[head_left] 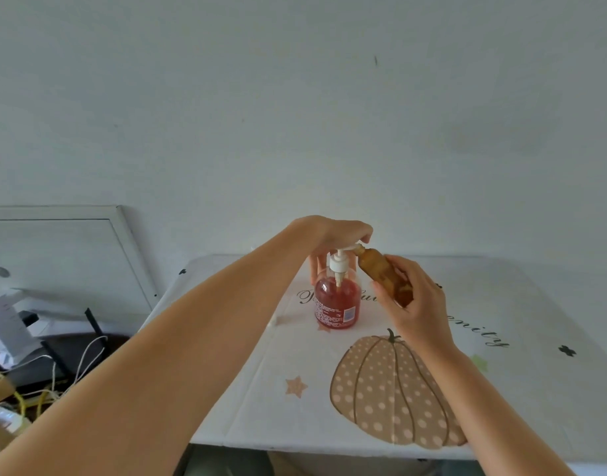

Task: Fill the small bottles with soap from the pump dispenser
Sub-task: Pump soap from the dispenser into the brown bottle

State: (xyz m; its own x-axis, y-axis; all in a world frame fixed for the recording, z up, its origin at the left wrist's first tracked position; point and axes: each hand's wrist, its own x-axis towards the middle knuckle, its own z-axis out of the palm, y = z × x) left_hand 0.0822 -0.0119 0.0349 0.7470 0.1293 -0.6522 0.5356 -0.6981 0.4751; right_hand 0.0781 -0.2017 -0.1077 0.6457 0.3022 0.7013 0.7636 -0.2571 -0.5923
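A clear pump dispenser (337, 302) holding red soap stands upright at the far middle of the table, with a white pump head on top. My left hand (333, 235) rests on the pump head from above, its thumb hanging down behind the bottle. My right hand (417, 304) grips a small amber bottle (384, 274), tilted so that its open neck meets the tip of the pump's spout. The lower part of the amber bottle is hidden in my palm.
The table (501, 389) carries a white cloth printed with a dotted pumpkin, stars and script lettering. To the left, below table level, lie a white framed panel (64, 255), cables, string and papers. A plain wall stands right behind the table.
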